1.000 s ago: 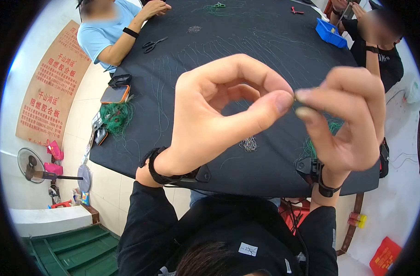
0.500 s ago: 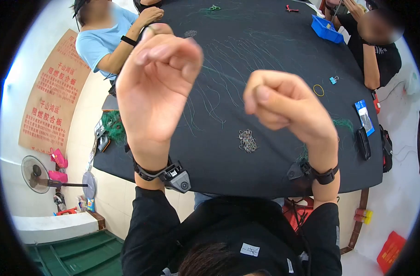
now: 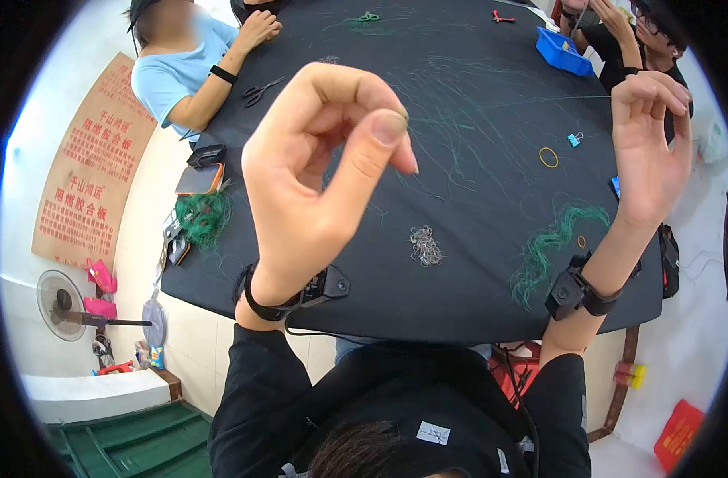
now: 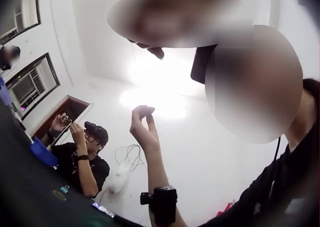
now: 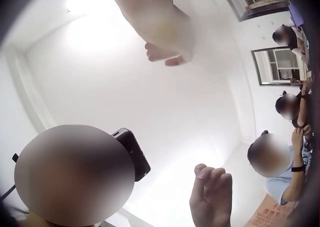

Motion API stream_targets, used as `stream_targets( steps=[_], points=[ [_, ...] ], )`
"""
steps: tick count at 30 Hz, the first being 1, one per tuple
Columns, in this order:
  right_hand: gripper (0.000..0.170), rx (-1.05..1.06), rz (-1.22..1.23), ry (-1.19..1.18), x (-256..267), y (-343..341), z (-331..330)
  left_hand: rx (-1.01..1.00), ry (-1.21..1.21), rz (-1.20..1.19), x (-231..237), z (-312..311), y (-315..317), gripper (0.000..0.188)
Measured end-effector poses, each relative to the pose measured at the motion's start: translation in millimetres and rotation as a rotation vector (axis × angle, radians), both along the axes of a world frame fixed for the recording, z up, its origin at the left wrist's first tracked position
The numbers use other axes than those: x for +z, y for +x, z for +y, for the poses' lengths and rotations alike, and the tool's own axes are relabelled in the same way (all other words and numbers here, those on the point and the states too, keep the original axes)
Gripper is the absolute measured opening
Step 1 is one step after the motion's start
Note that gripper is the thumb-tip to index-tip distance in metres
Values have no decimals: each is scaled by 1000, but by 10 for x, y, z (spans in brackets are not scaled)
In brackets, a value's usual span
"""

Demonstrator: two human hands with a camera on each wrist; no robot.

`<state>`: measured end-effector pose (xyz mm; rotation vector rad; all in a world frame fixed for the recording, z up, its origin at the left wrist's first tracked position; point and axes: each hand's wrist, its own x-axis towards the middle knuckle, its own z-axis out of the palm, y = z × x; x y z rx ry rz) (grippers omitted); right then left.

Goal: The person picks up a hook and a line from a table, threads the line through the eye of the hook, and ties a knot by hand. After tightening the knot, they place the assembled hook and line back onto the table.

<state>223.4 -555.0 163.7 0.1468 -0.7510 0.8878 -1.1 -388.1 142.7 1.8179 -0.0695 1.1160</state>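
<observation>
In the head view, my left hand (image 3: 312, 167) is raised over the table, its thumb and index fingertips pinched together. Up at the right, my right hand (image 3: 651, 147) has its fingers bent over to meet the thumb. A thin green thread (image 3: 547, 100) stretches across between the two hands, and both pinch it; the ends within the fingertips are hidden. Below the hands lies a small heap of metal pieces (image 3: 425, 246) that look like fish hooks. The left wrist view shows my right hand (image 4: 145, 129) against the white wall.
Green threads (image 3: 451, 127) spread over the black table (image 3: 364, 299). A green bundle (image 3: 559, 243) lies right, a tangled clump (image 3: 203, 217) left. Scissors (image 3: 262, 92), a yellow band (image 3: 548, 157), a binder clip (image 3: 576, 140) and a blue tray (image 3: 563, 52) lie farther off. People sit at both sides.
The hands met near the middle at first, then parted. My right hand has swung out to the right and turned palm up; my left has turned and come back toward the middle, the thread drawn between them.
</observation>
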Motion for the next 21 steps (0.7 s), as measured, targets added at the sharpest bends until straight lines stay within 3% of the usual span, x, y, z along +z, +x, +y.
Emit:
stream_targets(
  steps=[2,5,11,15,16,17,19,21],
  points=[
    [9,-11,58,22,26,-27,1,23,76,33,-8,8,-16,13],
    [13,16,-80,8,30,35,-32,45,116,43,-15,-36,-14,12],
    [16,-163,-142,68,69,55,-115,116,237,92,14,-17,-78,9],
    [15,-533,-475,-139,42,-103,-108,96,248,77,17,-38,-89,9],
    [20,-877,-528,-289,26,-295,-18,97,236,75,10,-69,-90,10],
    [20,-926,-704,-335,-6,-385,35,99,225,73,6,-84,-88,10],
    [20,-1011,-1060,-426,-72,-520,123,91,438,-46,-1,-3,-20,12],
    [22,-1061,-1083,-393,-83,-764,253,124,522,-101,5,5,-14,13]
  ],
)
